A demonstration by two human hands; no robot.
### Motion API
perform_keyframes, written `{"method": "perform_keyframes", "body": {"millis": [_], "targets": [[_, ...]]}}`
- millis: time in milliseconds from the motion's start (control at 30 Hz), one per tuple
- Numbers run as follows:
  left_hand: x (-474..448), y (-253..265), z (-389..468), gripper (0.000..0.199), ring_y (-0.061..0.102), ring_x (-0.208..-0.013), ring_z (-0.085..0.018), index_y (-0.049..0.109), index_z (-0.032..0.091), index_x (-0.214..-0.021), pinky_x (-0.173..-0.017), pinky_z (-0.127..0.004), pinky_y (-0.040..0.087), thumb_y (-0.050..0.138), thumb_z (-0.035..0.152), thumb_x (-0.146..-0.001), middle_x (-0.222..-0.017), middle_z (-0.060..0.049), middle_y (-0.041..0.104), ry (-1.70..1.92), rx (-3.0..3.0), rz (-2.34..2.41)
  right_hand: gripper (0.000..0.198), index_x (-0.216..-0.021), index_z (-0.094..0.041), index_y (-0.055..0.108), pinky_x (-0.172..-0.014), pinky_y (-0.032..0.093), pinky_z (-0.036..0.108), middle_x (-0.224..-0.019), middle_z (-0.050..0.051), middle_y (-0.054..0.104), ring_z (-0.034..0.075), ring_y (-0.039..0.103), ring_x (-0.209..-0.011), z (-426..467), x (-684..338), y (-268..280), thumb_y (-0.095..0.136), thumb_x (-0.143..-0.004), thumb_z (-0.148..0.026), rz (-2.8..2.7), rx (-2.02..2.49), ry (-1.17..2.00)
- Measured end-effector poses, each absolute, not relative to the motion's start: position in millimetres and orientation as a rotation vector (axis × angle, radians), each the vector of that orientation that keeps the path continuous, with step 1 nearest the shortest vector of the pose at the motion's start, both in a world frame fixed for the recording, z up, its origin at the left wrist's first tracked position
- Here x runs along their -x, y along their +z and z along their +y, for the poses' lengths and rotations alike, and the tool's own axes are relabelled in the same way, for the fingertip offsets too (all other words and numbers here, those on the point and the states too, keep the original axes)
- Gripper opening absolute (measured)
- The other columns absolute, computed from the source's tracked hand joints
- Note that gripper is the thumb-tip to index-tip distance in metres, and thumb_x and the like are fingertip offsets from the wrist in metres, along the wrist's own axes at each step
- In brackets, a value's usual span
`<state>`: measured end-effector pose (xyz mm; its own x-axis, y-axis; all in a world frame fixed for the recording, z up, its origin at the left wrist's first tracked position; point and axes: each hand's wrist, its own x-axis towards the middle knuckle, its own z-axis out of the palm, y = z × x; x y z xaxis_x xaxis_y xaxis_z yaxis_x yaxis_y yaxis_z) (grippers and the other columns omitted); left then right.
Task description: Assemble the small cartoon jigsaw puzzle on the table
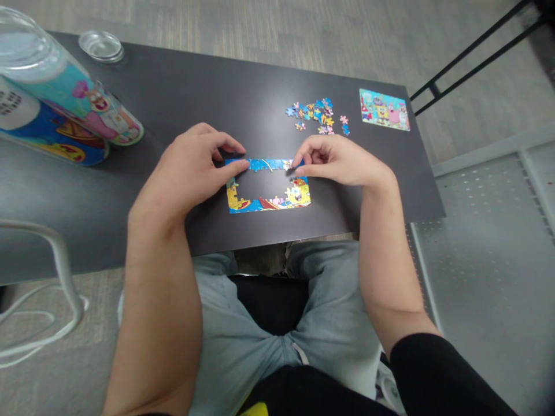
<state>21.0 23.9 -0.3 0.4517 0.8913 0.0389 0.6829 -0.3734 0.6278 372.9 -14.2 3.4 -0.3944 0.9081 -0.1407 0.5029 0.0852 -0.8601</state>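
A: At the left end of the long matte dark-grey table (195, 81), what containers?
B: Two tall cylinders, side by side: a clear-topped canister with a teal cartoon print (87, 95) and a canister with a blue-and-yellow print and white panel (73, 137). Look like light plastic. Clear top shows nothing I can identify; can't see into the blue one.
A: Hands?
B: Left hand (191, 167): thumb on the work's top edge near its left corner, index just behind, modest gap, nothing visible between. Right hand (342, 159): thumb and index nearly together at the top-right corner. Can't tell if a piece is in there; fingers hide it.
A: Work itself?
B: Rectangular border of joined, multicoloured, cardboard-looking jigsaw pieces (269, 205), flat between the hands, near the table's front edge. Middle is bare tabletop.
A: Handling?
B: My read: very light, stiff per piece, floppy as a ring. Slides easily on that smooth top; joints likely part if lifted. Hold it by pressing flat near the corners.
A: Loose stuff?
B: Scattered heap of small multicoloured jigsaw pieces (323, 113) beyond the right hand; flat rectangular cartoon picture card (384, 110) right of it. Single pieces: pinch by the edges, tabs probably bend. Round clear lid (102, 45) lies beyond the canisters, off both.
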Motion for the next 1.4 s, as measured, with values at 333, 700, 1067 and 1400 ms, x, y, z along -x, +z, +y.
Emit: {"method": "perform_keyframes", "body": {"millis": [333, 700, 1067, 1400], "targets": [[-18, -1, 26, 0.045, 0.076, -0.097, -0.034, 0.093, 0.032, -0.118, -0.095, -0.053, 0.061, 0.074, 0.07, -0.103, -0.124, -0.011, 0.078, 0.492, -2.168, 1.302, 0.006, -0.108, -0.03, 0.082, -0.093, 0.061, 0.046, -0.102, 0.005, 0.078, 0.027, 0.068, -0.095, 9, -434, 0, 0.087, -0.106, -0.032, -1.531, 1.64, 0.505], [-19, 1, 28, 0.052, 0.077, -0.099, -0.04, 0.091, 0.037, -0.116, -0.095, -0.059, 0.06, 0.071, 0.081, -0.098, -0.126, -0.014, 0.079, 0.467, -2.107, 1.319, 0.008, -0.103, -0.029, 0.082, -0.11, 0.063, 0.053, -0.104, 0.007, 0.085, 0.033, 0.079, -0.102, 35, -436, -18, 0.086, -0.106, -0.022, -1.568, 1.93, 0.417], [-17, 2, 27, 0.053, 0.077, -0.101, -0.041, 0.091, 0.034, -0.12, -0.097, -0.063, 0.06, 0.072, 0.08, -0.102, -0.127, -0.014, 0.078, 0.468, -2.118, 1.284, 0.019, -0.097, -0.03, 0.077, -0.108, 0.061, 0.052, -0.099, 0.006, 0.08, 0.033, 0.076, -0.103, 42, -430, -26, 0.082, -0.106, -0.014, -1.635, 1.953, 0.382], [-20, 5, 27, 0.053, 0.077, -0.099, -0.041, 0.09, 0.03, -0.117, -0.095, -0.063, 0.059, 0.074, 0.078, -0.1, -0.122, -0.016, 0.077, 0.486, -2.111, 1.286, 0.017, -0.101, -0.032, 0.079, -0.115, 0.061, 0.056, -0.097, 0.006, 0.08, 0.035, 0.075, -0.107, 42, -430, -29, 0.086, -0.107, -0.018, -1.654, 1.888, 0.436]]}}
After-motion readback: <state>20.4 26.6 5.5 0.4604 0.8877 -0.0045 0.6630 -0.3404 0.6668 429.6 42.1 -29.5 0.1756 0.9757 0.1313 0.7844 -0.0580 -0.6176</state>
